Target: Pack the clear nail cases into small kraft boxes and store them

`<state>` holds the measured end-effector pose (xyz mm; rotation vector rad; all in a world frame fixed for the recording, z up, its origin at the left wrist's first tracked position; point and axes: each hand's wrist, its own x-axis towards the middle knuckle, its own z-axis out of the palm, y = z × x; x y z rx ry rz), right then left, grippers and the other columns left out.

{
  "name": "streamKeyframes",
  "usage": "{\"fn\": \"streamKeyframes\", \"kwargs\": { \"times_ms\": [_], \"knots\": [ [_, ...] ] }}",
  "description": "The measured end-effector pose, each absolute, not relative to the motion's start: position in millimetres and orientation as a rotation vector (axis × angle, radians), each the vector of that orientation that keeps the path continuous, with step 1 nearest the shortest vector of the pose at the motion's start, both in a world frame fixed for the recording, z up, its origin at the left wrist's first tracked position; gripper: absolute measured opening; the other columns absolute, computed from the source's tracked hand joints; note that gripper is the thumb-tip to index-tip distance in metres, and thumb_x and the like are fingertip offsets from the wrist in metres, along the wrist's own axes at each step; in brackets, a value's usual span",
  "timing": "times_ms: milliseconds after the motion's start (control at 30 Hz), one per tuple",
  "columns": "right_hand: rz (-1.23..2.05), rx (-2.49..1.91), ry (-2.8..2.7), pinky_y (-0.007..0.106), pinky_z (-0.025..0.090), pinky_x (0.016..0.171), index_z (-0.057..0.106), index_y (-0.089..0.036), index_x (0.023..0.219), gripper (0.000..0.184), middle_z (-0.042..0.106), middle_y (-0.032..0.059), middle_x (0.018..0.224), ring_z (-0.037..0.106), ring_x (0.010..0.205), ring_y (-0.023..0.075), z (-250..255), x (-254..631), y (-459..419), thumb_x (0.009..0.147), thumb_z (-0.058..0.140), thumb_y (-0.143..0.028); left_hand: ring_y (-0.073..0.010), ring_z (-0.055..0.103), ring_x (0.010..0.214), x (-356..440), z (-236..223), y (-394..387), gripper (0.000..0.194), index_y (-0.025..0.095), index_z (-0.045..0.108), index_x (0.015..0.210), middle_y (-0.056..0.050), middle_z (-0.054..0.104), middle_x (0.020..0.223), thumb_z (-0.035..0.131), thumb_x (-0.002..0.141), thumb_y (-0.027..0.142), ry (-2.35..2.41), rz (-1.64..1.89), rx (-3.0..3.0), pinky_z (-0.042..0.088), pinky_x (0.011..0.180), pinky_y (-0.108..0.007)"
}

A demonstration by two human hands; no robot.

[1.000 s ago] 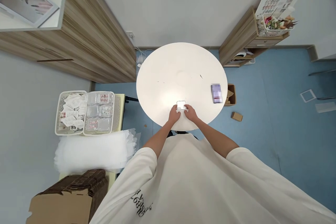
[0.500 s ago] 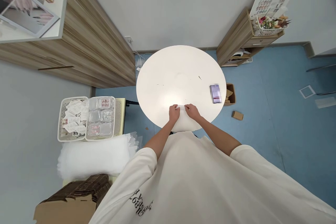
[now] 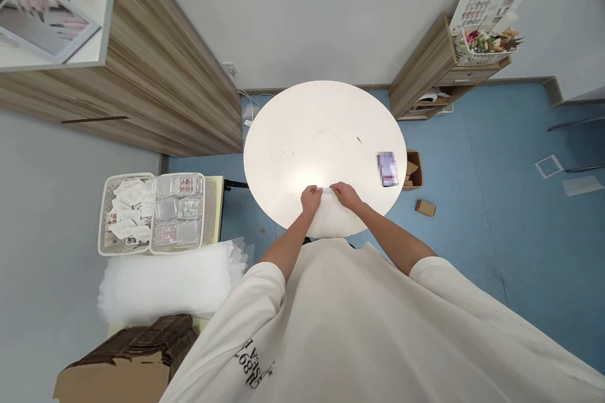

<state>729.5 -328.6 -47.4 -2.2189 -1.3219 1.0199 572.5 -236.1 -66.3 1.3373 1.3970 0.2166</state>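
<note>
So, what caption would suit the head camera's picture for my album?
Left hand and right hand hold a small pale item over a white table.

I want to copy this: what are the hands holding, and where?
A white thing, too small to name; left hand and right hand hold opposite ends.

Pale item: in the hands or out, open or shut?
In: the left hand and right hand hold the pale item between them. Open or shut, cannot tell: it shows only as a thin strip.
</note>
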Motion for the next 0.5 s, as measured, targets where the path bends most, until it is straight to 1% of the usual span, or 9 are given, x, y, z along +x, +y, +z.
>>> {"fn": "streamKeyframes", "kwargs": {
  "times_ms": [133,300,400,500],
  "knots": [
    [1.029,-2.161,-1.428,0.031,0.046,0.091,0.07,-0.024,0.117,0.034,0.071,0.0058,0.115,0.063,0.105,0.0207,-46.6,732.5,-327.5,0.104,0.039,-0.023,-0.0203,0.068,0.107,570.9,-67.6,-232.0,0.024,0.022,0.072,0.104,-0.007,0.073,0.116,0.073,0.084,0.035,1.389,0.212,1.272,0.052,0.096,-0.033],
    [0.993,-2.218,-1.508,0.03,0.046,0.086,0.066,-0.022,0.119,0.034,0.07,0.0076,0.113,0.063,0.101,0.0208,-49.6,727.9,-328.6,0.103,0.037,-0.02,-0.0222,0.068,0.108,572.4,-70.1,-230.3,0.025,0.02,0.074,0.103,-0.008,0.073,0.118,0.075,0.081,0.031,1.407,0.218,1.214,0.053,0.097,-0.035],
    [0.954,-2.281,-1.473,0.03,0.046,0.086,0.065,-0.02,0.119,0.033,0.069,0.0086,0.114,0.063,0.1,0.0205,-53.5,725.6,-327.3,0.1,0.038,-0.016,-0.0218,0.068,0.111,569.9,-75.5,-236.8,0.028,0.02,0.072,0.107,-0.008,0.072,0.12,0.074,0.079,0.022,1.357,0.252,1.257,0.052,0.1,-0.034],
    [0.933,-2.301,-1.396,0.03,0.046,0.084,0.065,-0.02,0.114,0.033,0.069,0.0083,0.109,0.063,0.096,0.0207,-56.6,725.6,-322.5,0.1,0.036,-0.015,-0.0206,0.067,0.114,560.1,-82.5,-247.8,0.04,0.019,0.067,0.117,-0.01,0.07,0.124,0.072,0.079,0.014,1.339,0.253,1.281,0.051,0.101,-0.034]
  ]
}}
